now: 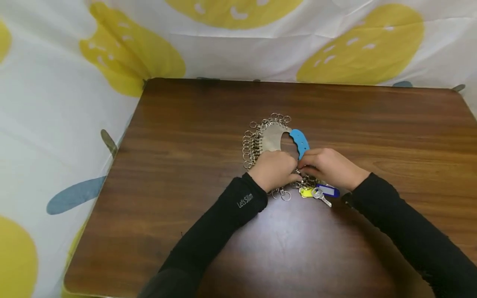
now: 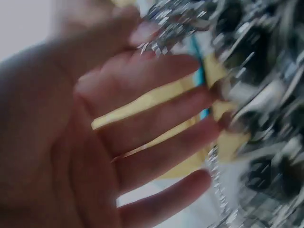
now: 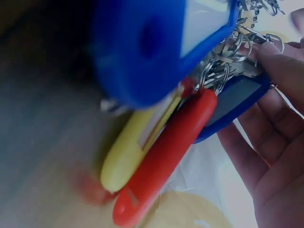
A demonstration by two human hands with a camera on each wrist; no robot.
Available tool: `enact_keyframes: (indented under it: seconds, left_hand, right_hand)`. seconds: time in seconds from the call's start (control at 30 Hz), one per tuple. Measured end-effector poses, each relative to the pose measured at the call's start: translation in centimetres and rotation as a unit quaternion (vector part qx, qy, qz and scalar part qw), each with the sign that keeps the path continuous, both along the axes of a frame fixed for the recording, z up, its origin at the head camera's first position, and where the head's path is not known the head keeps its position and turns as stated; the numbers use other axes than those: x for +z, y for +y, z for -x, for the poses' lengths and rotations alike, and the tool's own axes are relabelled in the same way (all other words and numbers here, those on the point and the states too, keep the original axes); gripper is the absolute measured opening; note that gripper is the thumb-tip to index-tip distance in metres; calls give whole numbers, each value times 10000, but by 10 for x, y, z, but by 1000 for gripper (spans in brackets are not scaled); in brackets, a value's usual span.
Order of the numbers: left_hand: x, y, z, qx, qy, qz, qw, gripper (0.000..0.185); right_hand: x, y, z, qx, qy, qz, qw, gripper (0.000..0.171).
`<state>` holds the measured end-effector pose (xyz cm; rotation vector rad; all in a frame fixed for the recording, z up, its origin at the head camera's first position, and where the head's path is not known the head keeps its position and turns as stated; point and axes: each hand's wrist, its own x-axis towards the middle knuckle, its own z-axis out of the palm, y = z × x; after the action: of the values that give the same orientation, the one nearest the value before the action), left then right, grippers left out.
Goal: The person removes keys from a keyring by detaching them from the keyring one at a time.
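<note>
The key-ring bunch (image 1: 273, 142) lies mid-table (image 1: 186, 165); its near edge is pinched by the left hand (image 1: 273, 169) and right hand (image 1: 329, 167), fingers apparently curled on rings; metal rings are judged heavy, loose, tangle-prone; the blue handle (image 1: 299, 142) would be gripped best.

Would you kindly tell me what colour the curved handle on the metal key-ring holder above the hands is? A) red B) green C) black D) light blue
D: in the head view the curved handle on the metal key-ring holder, just above the left hand and right hand, is plainly light blue.
</note>
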<state>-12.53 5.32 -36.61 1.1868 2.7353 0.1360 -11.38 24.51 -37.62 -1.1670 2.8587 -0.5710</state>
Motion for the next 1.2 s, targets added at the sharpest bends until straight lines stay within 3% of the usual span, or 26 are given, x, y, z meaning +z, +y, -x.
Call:
enact_keyframes:
  seconds: [0.07,0.17,0.23,0.4,0.47,0.67,1.2]
  left_hand:
    - [-4,3,-1,102,387,-87,9992,30]
    - [-8,7,-2,239,611,-218,9976,25]
    - [-10,6,0,310,481,-272,9980,21]
    - [-11,-5,3,424,105,-410,9982,23]
    - [-11,-8,3,442,61,-478,9979,24]
    - [-12,-16,6,486,31,-562,9972,22]
    - [-14,-21,12,565,17,-804,9952,20]
  right_hand:
    - [2,0,-1,-117,-290,29,9995,22]
    - [6,1,1,-256,-712,-45,9971,39]
    - [8,0,4,-206,-893,-99,9957,40]
    - [8,-7,13,130,-975,-213,9949,20]
    - [9,-9,15,217,-980,-290,9945,19]
    - [12,-14,17,403,-1063,-466,9924,22]
    - [22,-20,22,250,-1806,-457,9822,26]
